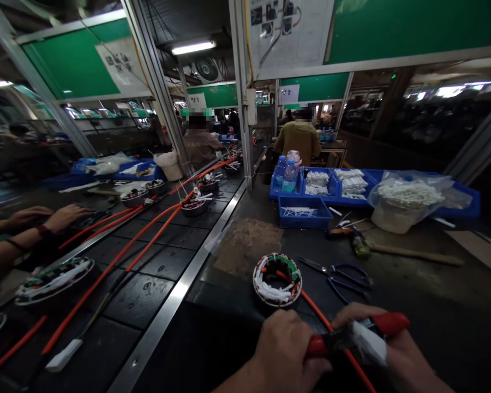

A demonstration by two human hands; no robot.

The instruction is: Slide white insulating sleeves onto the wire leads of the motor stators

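Note:
My left hand (284, 344) is closed around one red grip of a hand tool that looks like red-handled pliers (393, 324). My right hand (405, 355) wraps the other red grip. A white piece (370, 343) lies against the tool's dark middle, at my right fingers; its kind is unclear. An orange cable (317, 309) runs from a ring-shaped motor stator (277, 295) down past the tool. White sleeves and green parts line the stator's top. Just beyond my hands lie blue-handled pliers (333, 271), slightly open.
Blue bins (305, 213) with white sleeves stand at the back, beside a bag-lined tub (396, 215) and a hammer (417, 255). To the left, a metal rail (180, 289) borders a line (147, 297) carrying stators and orange cables. A co-worker's hands (67, 218) are beyond it.

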